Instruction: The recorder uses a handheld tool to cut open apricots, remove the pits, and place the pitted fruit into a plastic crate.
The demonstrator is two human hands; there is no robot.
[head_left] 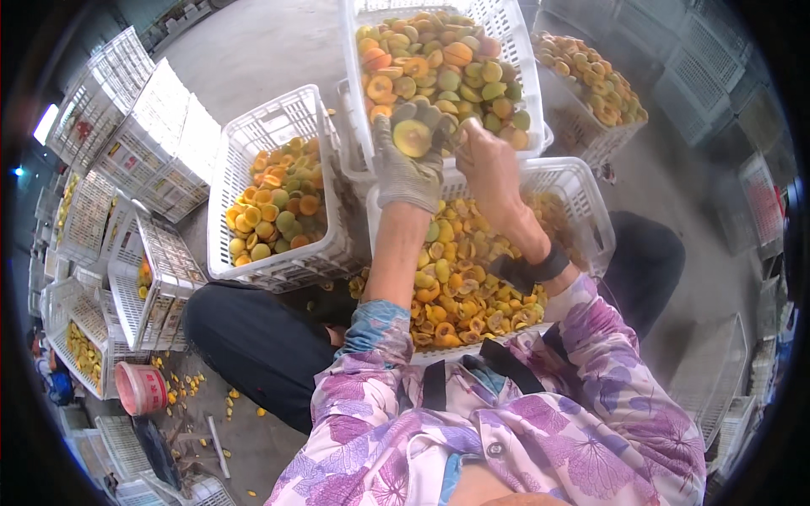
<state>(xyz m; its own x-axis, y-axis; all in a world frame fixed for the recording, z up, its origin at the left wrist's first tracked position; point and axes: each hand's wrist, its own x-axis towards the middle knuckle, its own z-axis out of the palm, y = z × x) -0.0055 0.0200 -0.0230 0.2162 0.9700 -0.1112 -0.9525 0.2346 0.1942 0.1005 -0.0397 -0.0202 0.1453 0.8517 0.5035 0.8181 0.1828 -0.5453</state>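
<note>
My left hand [408,173], in a grey work glove, grips a cut stone fruit [412,138] with its yellow flesh facing up; it looks like an apricot or small peach. Close on its right is my bare right hand [491,164], the fingers closed; whatever they hold is too blurred to make out. Both hands are over the near edge of a raised white crate [525,93] filled with green and orange fruit [451,67]. Below my wrists, a second white crate [595,211] holds yellow-orange cut pieces [460,291].
Left of my hands stands a white crate [224,181] of fruit halves. Another full crate [595,148] is at the far right. Stacked white crates [156,135] line the left side. A pink bucket [140,388] stands near scattered scraps [181,386] on the floor.
</note>
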